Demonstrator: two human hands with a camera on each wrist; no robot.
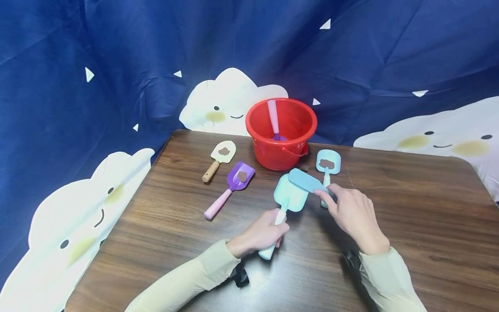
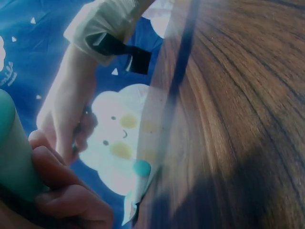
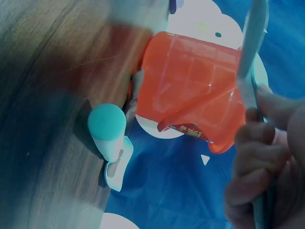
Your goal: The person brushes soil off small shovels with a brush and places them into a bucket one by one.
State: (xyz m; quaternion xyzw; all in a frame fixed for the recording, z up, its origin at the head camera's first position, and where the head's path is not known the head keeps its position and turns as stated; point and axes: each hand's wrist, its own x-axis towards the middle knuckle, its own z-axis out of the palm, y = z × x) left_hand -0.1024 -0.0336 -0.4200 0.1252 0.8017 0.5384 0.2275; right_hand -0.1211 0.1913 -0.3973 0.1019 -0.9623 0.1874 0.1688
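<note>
A dark blue curtain (image 1: 132, 34) printed with white clouds (image 1: 50, 234) surrounds the brown, wood-grained bench (image 1: 409, 208). Near the far edge stands a red bucket (image 1: 273, 154), a pink-handled scoop (image 1: 273, 117) leaning inside. The purple scoop (image 1: 233, 178) and cream trowel (image 1: 231, 151) lie to its left; the small blue scoop (image 1: 337, 165) lies to its right. Above the bench, in front of the bucket, the left grip (image 1: 260, 234) is curled round the white handle of the pale blue scoop (image 1: 285, 190), its blade broad and rounded. The right grip (image 1: 352, 212) pinches the blue paddle (image 1: 306, 181), flat and long, its tip overlapping that blade; whether they touch cannot be told. Smallest are brown patches (image 1: 326, 164) on the three lying tools.
</note>
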